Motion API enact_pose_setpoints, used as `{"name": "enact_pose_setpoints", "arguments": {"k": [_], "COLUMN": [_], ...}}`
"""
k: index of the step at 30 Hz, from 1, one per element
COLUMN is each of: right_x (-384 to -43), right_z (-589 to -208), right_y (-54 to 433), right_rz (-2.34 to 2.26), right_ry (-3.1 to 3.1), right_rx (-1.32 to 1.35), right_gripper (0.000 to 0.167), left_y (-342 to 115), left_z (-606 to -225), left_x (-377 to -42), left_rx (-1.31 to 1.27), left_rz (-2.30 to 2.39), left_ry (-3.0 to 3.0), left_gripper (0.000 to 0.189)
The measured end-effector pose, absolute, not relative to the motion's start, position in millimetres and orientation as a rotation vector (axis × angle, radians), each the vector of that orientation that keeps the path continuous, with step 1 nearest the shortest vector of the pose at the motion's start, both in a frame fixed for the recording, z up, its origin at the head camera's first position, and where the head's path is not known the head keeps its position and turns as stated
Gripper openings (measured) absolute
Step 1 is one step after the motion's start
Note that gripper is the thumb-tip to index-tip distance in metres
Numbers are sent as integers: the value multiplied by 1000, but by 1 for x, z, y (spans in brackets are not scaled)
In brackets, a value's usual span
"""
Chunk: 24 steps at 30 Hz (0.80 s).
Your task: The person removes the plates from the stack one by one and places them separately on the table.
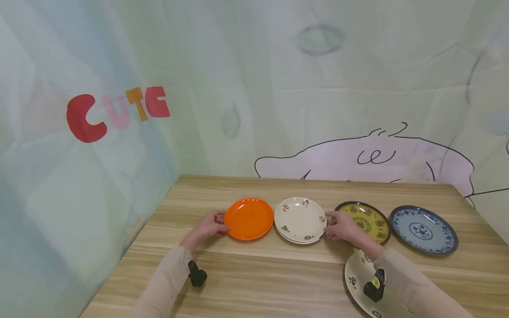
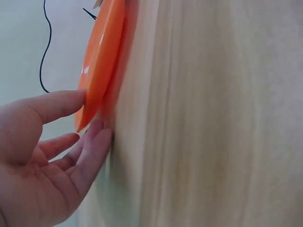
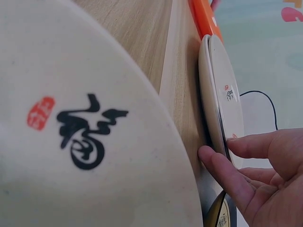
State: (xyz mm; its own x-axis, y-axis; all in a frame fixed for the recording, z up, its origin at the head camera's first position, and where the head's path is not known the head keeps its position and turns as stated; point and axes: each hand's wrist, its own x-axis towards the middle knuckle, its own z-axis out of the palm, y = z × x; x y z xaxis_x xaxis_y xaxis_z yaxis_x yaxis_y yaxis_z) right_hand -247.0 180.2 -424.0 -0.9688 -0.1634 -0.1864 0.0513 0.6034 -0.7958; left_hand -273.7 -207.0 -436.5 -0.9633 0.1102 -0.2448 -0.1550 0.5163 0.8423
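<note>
An orange plate (image 1: 249, 219) lies on the table, my left hand (image 1: 210, 224) at its left rim. In the left wrist view the thumb touches the edge of the orange plate (image 2: 102, 59), and the other fingers curve low beside its underside. Right of it are two stacked white plates (image 1: 300, 219) with small black and red motifs. My right hand (image 1: 343, 226) pinches their right rim: in the right wrist view the thumb lies on the upper white plate (image 3: 226, 90), a fingertip low at the edge.
A yellow patterned plate (image 1: 363, 221) with a dark rim lies partly behind the right hand. Farther right is a blue-and-white plate (image 1: 423, 230). A larger white plate (image 1: 358, 282) lies under the right forearm. A printed curtain (image 1: 238, 88) hangs behind the wooden table (image 1: 254, 287).
</note>
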Motion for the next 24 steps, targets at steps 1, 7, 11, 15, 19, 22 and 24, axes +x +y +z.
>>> {"name": "enact_pose_setpoints", "arguments": {"k": [1, 7, 11, 15, 19, 22, 24], "right_x": [-247, -247, -247, -247, -248, -248, -248], "right_z": [-424, -423, -422, -422, -423, -424, -424], "right_y": [180, 179, 180, 180, 181, 180, 180], "right_rz": [-1297, -1287, -1286, -1292, -1290, -1292, -1295], "right_ry": [2592, 2599, 2602, 2598, 2596, 2599, 2599], "right_rx": [-88, -90, -96, -100, -97, -94, -103], "right_gripper": [58, 58, 58, 59, 58, 58, 58], "left_y": [-207, -205, -200, -191, -175, -161, -152], "left_z": [-435, -425, -417, -411, -407, -405, -404], "left_x": [-275, -280, -286, -290, -292, -292, -290], "left_rx": [-24, 20, -2, -1, 78, 183, 244], "left_rz": [1402, 1262, 1195, 1194, 1189, 1166, 1146], "left_ry": [2501, 2681, 2841, 2862, 2868, 2880, 2875], "left_gripper": [59, 57, 54, 53, 50, 45, 43]}}
